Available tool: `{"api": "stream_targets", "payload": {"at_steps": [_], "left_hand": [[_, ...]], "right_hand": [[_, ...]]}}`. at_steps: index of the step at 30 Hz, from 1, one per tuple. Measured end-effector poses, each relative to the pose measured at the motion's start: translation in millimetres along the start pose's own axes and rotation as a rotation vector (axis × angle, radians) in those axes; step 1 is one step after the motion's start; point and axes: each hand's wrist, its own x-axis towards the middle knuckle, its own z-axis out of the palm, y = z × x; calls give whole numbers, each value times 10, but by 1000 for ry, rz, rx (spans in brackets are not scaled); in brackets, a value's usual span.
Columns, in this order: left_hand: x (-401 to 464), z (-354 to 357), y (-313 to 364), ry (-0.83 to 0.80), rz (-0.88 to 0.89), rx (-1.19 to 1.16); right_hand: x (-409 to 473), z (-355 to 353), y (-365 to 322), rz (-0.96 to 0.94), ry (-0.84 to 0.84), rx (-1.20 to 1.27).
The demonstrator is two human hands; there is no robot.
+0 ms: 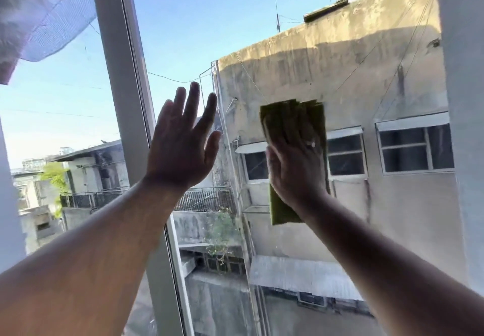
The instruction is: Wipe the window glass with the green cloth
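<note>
The green cloth (293, 115) is folded and pressed flat against the window glass (366, 204), right of centre. My right hand (296, 168) lies flat on the cloth with its fingers spread upward; the cloth shows above the fingers and below the wrist. My left hand (183, 139) is raised with its fingers apart, palm toward the glass beside the white window frame post (123, 94). It holds nothing. Whether the left palm touches the glass I cannot tell.
A white vertical frame (461, 126) bounds the pane on the right. A pale mesh curtain (39, 13) hangs at the top left. Through the glass I see a weathered concrete building (366, 68) with windows, railings and blue sky.
</note>
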Motion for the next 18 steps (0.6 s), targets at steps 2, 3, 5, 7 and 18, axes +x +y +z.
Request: {"api": "stream_targets", "payload": {"at_steps": [2,3,5,7,18], "left_hand": [[-7,-9,-1,1,7,-4],[-11,-11,-4,0,7,-10],[-20,-13,-8,-8,-2,-17],[-18,-3,-10,-7,-9,-11],[4,38,11,27,10,44]], "right_hand": [[-422,58,-235,-374,-131,24],[-656,24,-255,-586,-218,6],[-874,-106,53,-882,-358,-60],[-741,-213,602,-775,-333,-85],[-573,-48,-2,130,-80,-21]]}}
